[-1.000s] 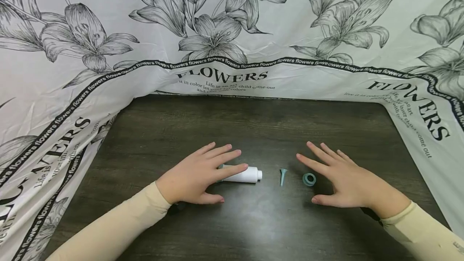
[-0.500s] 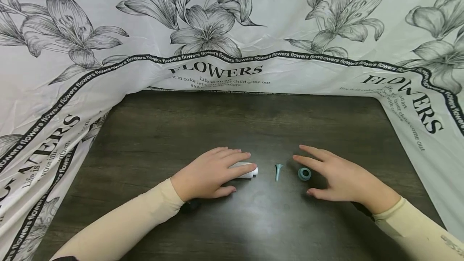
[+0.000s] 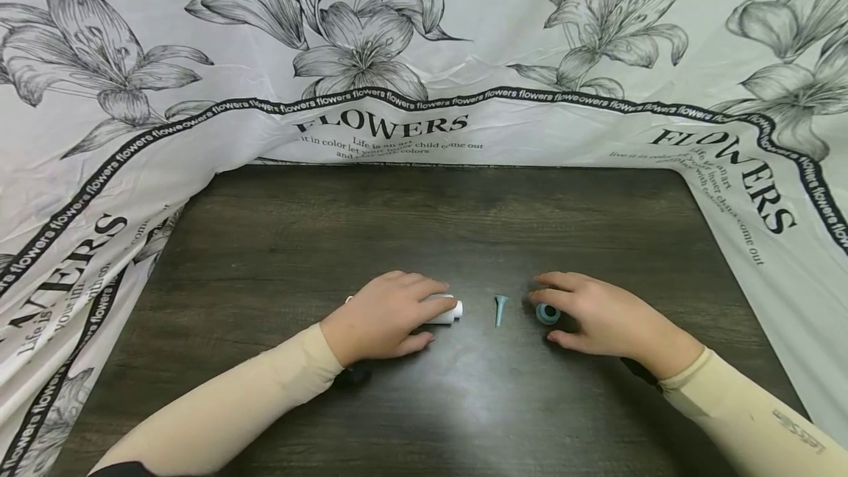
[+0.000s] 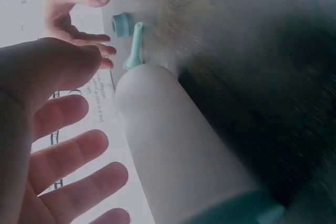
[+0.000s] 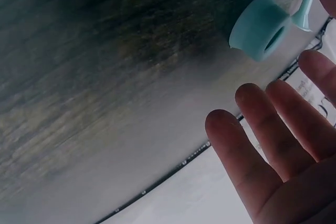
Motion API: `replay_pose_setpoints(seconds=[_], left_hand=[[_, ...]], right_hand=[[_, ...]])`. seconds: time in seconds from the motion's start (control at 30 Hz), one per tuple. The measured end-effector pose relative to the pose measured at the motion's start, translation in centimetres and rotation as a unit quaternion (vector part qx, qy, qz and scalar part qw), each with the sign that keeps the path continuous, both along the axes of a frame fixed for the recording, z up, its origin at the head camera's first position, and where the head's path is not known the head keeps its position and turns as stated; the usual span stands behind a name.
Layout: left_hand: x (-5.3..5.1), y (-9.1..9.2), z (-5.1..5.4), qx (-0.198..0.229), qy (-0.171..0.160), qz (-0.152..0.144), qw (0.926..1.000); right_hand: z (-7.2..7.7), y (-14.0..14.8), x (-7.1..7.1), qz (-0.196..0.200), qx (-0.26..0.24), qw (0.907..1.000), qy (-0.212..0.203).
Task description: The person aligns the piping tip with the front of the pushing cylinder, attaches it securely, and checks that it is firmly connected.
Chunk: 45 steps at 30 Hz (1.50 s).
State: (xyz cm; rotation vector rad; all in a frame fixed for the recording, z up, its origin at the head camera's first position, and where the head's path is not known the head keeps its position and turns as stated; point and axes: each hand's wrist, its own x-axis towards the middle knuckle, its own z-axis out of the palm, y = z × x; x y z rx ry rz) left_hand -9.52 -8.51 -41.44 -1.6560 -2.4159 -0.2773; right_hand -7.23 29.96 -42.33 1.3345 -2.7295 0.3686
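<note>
A white bottle (image 3: 442, 312) lies on its side, partly covered in the head view by my left hand (image 3: 387, 319). The left wrist view shows the bottle (image 4: 168, 145) with a teal base, and the left fingers (image 4: 79, 182) spread beside it without gripping. To its right lies a small teal funnel-shaped piece (image 3: 500, 311). My right hand (image 3: 599, 315) is around a teal ring (image 3: 548, 313), thumb and fingers apart. In the right wrist view the ring (image 5: 260, 27) stands clear of the relaxed fingers (image 5: 262, 129).
The dark wood-grain table (image 3: 424, 227) extends behind and in front of the hands. A white cloth (image 3: 252, 124) with flower drawings and lettering hangs along the back and both sides.
My left hand has moved right over the bottle, covering more of it. The right hand has come left and closer around the ring. The head view has shifted slightly.
</note>
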Motion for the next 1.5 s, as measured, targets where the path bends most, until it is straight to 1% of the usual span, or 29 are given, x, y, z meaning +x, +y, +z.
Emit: replay_pose_setpoints(seconds=[0.13,0.23,0.33,0.47,0.6,0.73,0.83,0.97,1.07,1.17,1.33,1.5], left_hand=[[-0.2,1.2,-0.1,0.017,-0.012,-0.005,0.9998],[-0.2,2.3,-0.4,0.034,-0.018,-0.006,0.9993],[-0.1,3.4,-0.8,0.049,-0.025,-0.013,0.9984],[0.3,4.5,-1.3,0.054,-0.034,-0.025,0.9977],[0.4,5.4,-1.5,0.050,-0.038,-0.025,0.9977],[0.4,6.6,-1.5,0.037,-0.034,-0.023,0.9985],[0.4,7.4,-1.5,0.016,-0.030,-0.020,0.9992],[0.4,8.4,-1.6,-0.010,-0.032,-0.005,0.9994],[0.4,9.3,-1.9,-0.026,-0.036,0.015,0.9989],[0.3,10.3,-2.4,-0.041,-0.035,0.029,0.9981],[0.3,11.5,-3.2,-0.063,-0.029,0.042,0.9967],[0.5,12.0,-3.4,-0.084,-0.023,0.053,0.9948]], right_hand=[[0.0,0.0,-0.3,0.008,0.005,0.9999,0.002],[0.0,-0.1,-0.5,0.014,0.008,0.9999,0.004],[-0.2,-0.2,-0.7,0.019,0.007,0.9998,0.000],[-0.4,-0.3,-0.7,0.026,0.006,0.9996,-0.008],[-0.5,-0.3,-0.8,0.031,0.006,0.9995,-0.008],[-0.5,-0.1,-1.0,0.037,0.009,0.9993,-0.003],[-0.5,0.1,-1.2,0.041,0.013,0.9991,-0.004],[-0.5,0.3,-1.4,0.045,0.014,0.9989,-0.007],[-0.7,0.5,-1.5,0.045,0.011,0.9989,-0.003],[-0.9,0.5,-1.5,0.043,0.006,0.9991,0.001],[-1.1,0.5,-1.5,0.037,0.006,0.9993,0.000],[-1.1,0.8,-1.4,0.033,0.006,0.9994,-0.004]])
